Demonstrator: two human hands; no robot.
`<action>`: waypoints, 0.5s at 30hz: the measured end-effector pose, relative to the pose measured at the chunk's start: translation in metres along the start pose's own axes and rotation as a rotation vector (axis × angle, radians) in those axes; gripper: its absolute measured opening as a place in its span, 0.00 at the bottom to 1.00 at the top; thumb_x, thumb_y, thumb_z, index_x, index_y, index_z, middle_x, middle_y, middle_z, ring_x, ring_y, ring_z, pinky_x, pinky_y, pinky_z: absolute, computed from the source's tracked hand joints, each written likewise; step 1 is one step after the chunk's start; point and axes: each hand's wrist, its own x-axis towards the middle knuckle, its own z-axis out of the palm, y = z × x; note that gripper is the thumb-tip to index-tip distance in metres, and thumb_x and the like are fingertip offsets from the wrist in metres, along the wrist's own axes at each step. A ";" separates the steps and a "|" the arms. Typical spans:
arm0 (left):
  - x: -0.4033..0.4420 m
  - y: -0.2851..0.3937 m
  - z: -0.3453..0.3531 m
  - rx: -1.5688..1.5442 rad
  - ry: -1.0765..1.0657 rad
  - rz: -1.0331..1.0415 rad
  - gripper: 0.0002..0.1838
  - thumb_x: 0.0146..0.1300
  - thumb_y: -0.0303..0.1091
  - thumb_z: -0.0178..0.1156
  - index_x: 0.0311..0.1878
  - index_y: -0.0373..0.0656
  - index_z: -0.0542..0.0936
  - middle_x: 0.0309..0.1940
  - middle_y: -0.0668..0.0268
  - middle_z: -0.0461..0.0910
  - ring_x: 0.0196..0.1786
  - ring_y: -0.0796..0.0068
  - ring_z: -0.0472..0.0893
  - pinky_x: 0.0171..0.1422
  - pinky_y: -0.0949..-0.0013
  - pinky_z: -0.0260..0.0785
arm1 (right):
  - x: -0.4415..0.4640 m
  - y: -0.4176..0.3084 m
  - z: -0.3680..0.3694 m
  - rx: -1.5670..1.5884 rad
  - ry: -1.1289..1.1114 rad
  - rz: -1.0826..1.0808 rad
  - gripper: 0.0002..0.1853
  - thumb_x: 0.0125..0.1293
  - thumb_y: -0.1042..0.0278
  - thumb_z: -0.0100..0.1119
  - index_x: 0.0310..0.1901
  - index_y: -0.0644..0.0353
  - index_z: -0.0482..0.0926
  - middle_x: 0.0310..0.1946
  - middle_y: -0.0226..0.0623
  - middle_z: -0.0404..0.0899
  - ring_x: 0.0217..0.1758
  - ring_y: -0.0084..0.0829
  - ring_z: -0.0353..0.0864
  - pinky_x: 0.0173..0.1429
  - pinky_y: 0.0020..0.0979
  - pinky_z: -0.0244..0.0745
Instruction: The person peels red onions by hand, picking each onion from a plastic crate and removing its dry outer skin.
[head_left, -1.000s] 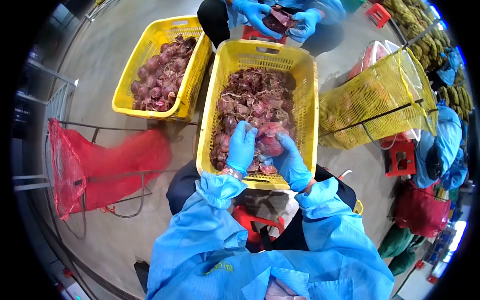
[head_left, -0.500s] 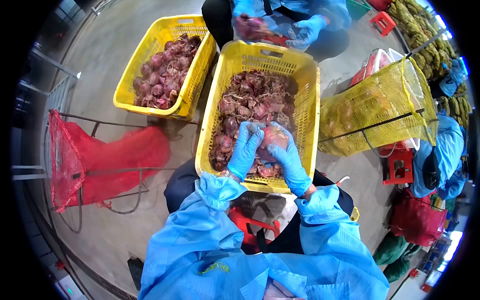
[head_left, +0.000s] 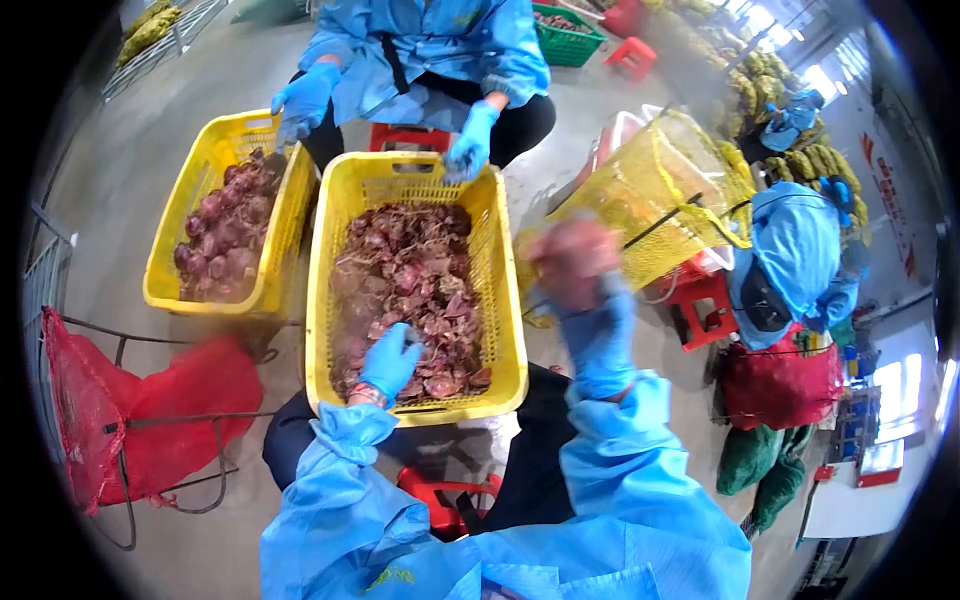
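My right hand (head_left: 598,338), in a blue glove, is out past the right side of the yellow crate (head_left: 514,330). It is shut on a large red onion (head_left: 575,258), blurred by motion, in front of the yellow mesh bag (head_left: 640,190). My left hand (head_left: 391,360), gloved too, is low over the near part of the crate. Its fingers are slightly bent and apart, with nothing visible in them. Beneath it lie red onions (head_left: 408,278) among loose dry skins and roots.
Opposite sits a co-worker (head_left: 425,60) in blue, one gloved hand (head_left: 470,143) at the crate's far rim. A second yellow crate (head_left: 160,285) of onions stands left. A red mesh bag (head_left: 190,385) on a metal frame lies nearer. Red stools (head_left: 705,312) stand right.
My hands have parted: the right has carried the onion from above the crate out to the right, while the left stays over the crate. The view has shifted, and the co-worker's hands no longer show an onion.
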 end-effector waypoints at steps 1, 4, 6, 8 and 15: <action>0.000 0.000 -0.004 -0.001 0.039 0.032 0.10 0.62 0.35 0.61 0.43 0.41 0.76 0.36 0.57 0.82 0.41 0.58 0.83 0.46 0.61 0.74 | 0.006 -0.032 -0.011 -0.109 0.021 -0.112 0.25 0.65 0.45 0.56 0.55 0.56 0.71 0.47 0.35 0.72 0.46 0.28 0.73 0.44 0.31 0.72; 0.003 -0.001 -0.011 0.038 0.061 0.042 0.11 0.62 0.35 0.61 0.44 0.41 0.76 0.38 0.57 0.82 0.41 0.60 0.82 0.47 0.63 0.73 | 0.017 -0.120 -0.041 -0.451 0.262 -0.343 0.23 0.65 0.49 0.58 0.55 0.57 0.73 0.50 0.36 0.75 0.51 0.29 0.76 0.52 0.32 0.73; 0.012 -0.007 -0.002 -0.046 0.135 0.127 0.10 0.61 0.35 0.59 0.43 0.42 0.77 0.36 0.55 0.81 0.41 0.55 0.81 0.46 0.58 0.73 | 0.026 -0.159 -0.072 -0.671 0.480 -0.483 0.23 0.64 0.53 0.63 0.54 0.58 0.72 0.47 0.33 0.76 0.47 0.27 0.76 0.49 0.30 0.73; 0.011 -0.012 -0.004 -0.118 0.185 0.141 0.10 0.61 0.36 0.59 0.43 0.42 0.78 0.36 0.55 0.81 0.41 0.55 0.81 0.46 0.57 0.73 | 0.054 -0.192 -0.157 -0.887 0.448 -0.502 0.26 0.64 0.54 0.65 0.57 0.59 0.70 0.46 0.31 0.76 0.43 0.24 0.76 0.46 0.27 0.73; 0.017 -0.005 -0.043 -0.652 0.233 -0.150 0.09 0.67 0.36 0.58 0.45 0.44 0.79 0.33 0.68 0.81 0.35 0.76 0.81 0.32 0.72 0.74 | 0.050 -0.155 -0.167 -1.117 0.481 -0.403 0.33 0.66 0.61 0.60 0.68 0.67 0.63 0.66 0.47 0.67 0.66 0.36 0.70 0.70 0.33 0.62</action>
